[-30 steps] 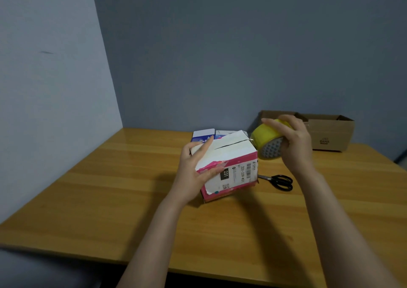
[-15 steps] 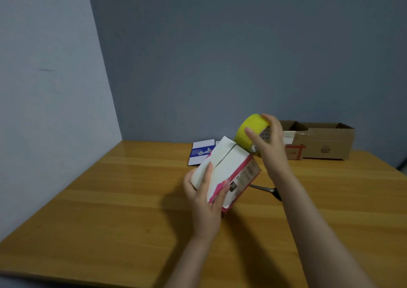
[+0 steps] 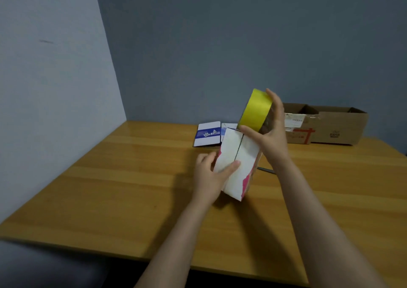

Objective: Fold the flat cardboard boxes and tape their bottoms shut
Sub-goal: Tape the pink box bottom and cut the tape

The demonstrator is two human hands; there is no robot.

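Box (image 3: 236, 166), white with a torn pink edge, tilts over the middle of the table (image 3: 110, 188), its two flaps meeting at a dark seam. The left hand (image 3: 209, 175) grips its near left side, thumb across a flap. The right hand (image 3: 272, 129) clasps a yellow tape roll (image 3: 255, 110) at the far edge of the box. The scissors (image 3: 266, 170) are mostly hidden behind the box.

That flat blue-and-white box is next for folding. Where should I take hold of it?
Pinch its left edge, coming from the left: the flat blue-and-white box lies flush on the table, and that edge is free, while the white-and-pink box crowds its right side.
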